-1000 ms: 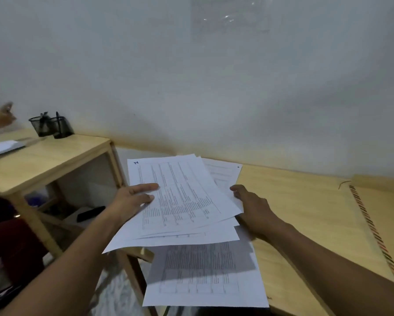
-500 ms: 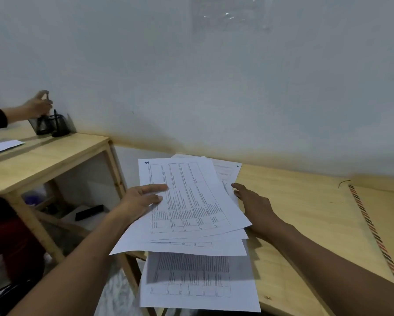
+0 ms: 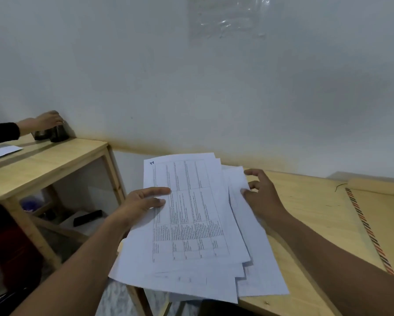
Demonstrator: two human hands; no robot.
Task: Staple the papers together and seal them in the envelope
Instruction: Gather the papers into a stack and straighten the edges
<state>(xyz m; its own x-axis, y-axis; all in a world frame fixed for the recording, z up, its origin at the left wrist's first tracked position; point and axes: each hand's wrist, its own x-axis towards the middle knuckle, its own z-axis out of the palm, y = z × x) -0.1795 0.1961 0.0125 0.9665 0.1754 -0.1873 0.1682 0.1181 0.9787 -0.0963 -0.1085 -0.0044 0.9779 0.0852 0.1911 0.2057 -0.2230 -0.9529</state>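
Observation:
A loose stack of white printed papers point(image 3: 191, 224) with tables lies fanned at the left end of the wooden table point(image 3: 310, 215), overhanging its edge. My left hand point(image 3: 143, 204) holds the stack's left side, thumb on the top sheet. My right hand point(image 3: 262, 195) rests at the stack's right edge, fingers spread and touching the lower sheets. A brown envelope point(image 3: 387, 220) with a red-and-dark striped border lies flat at the right of the table. No stapler is visible.
A second, lower wooden table point(image 3: 45, 163) stands to the left with a white sheet point(image 3: 2, 151) and black mesh holders point(image 3: 54, 133). Another person's hand point(image 3: 45, 120) reaches onto the holders. A white wall runs behind both tables.
The top sheets have swung clockwise and shifted right, now more in line with the lower sheets. My right hand moved right to the stack's edge. The other person's hand reached the holders.

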